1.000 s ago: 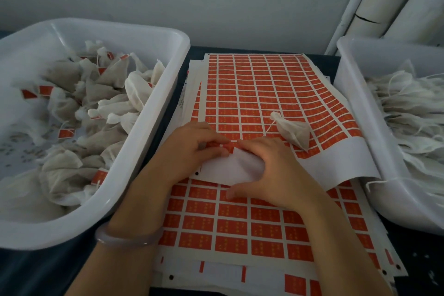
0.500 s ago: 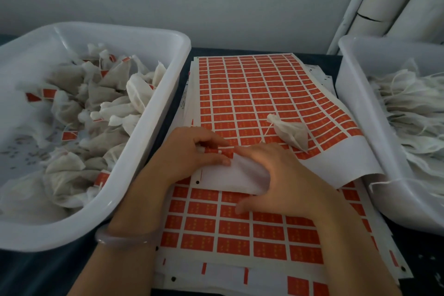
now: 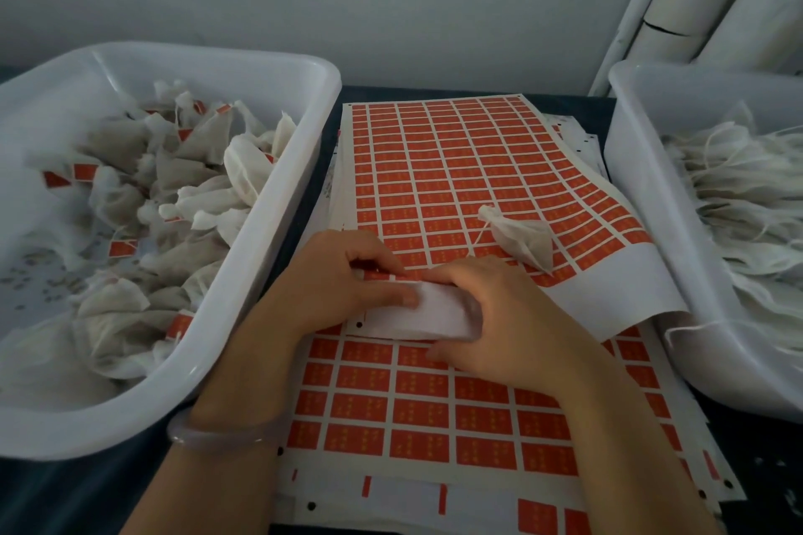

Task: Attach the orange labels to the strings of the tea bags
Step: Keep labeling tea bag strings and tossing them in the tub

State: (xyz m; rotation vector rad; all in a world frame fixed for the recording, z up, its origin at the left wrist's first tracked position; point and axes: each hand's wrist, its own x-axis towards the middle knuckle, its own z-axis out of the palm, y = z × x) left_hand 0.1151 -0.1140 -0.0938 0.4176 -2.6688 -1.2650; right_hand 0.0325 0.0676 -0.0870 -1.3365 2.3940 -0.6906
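2 hands work the near edge of the top sheet [image 3: 630, 274], which is rolled back so the white backing faces up. Your left hand [image 3: 343, 282] pinches that roll, index on the nearest row of orange labels [image 3: 434, 187], thumb on the backing. Prob rolled so a label corner lifts; can't tell if one's free yet. Right hand [image 3: 517, 330] fingers curl over the roll at 3 o'clock of the left, thumb on the stack [image 3: 434, 417] beneath. I read that as pinning the sheet vs sliding.

Tea bag [image 3: 528, 241] lies on the sheet at 2 o'clock of your hands, untouched, string [image 3: 480, 235] trailing to 7 o'clock. Parked close for a quick stick, I'd guess.

Left tub [image 3: 278, 204] at 9 o'clock: bags w/ orange tabs, looks like the done pile. Right tub [image 3: 625, 195] at 3 o'clock: bare bags + loose strings, no orange seen, likely the feed. All on the dark worktop [image 3: 764, 460].
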